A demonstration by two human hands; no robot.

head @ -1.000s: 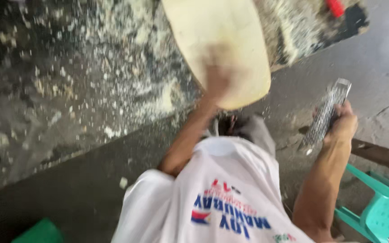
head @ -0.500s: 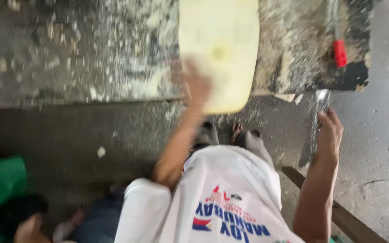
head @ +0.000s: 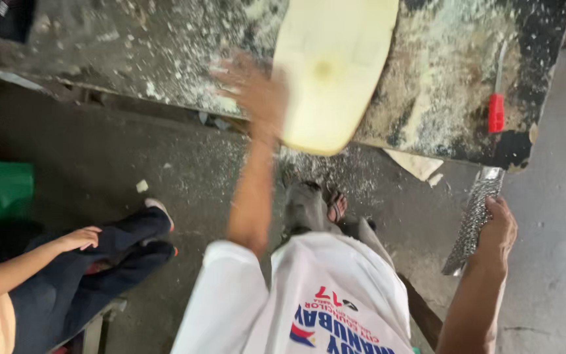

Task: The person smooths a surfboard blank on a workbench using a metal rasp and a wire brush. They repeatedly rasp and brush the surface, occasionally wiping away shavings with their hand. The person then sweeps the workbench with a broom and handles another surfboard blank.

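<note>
The left hand [head: 253,92] was blurry and lay against the edge of a big pale yellow board [head: 332,69]. I could not tell how its fingers were set, wide or closed. The board lay on the dirty worktop [head: 440,78], and its rounded end stuck out past the edge, over the floor [head: 185,164]. The right hand [head: 499,229] hung low at the side with its fingers wrapped tight around a long metal rasp [head: 474,219], which pointed up at the worktop's edge. A red-handled tool [head: 496,108] lay on the worktop near the corner. White flakes covered the worktop and the floor. The board could tip and fall, I think, because so much of it hung in the air right above the person's sandaled feet [head: 332,200]. The rough rasp could scrape a leg if the arm swung. Another person sat close by on the left, with a hand [head: 80,237] on one knee, and could get bumped.
</note>
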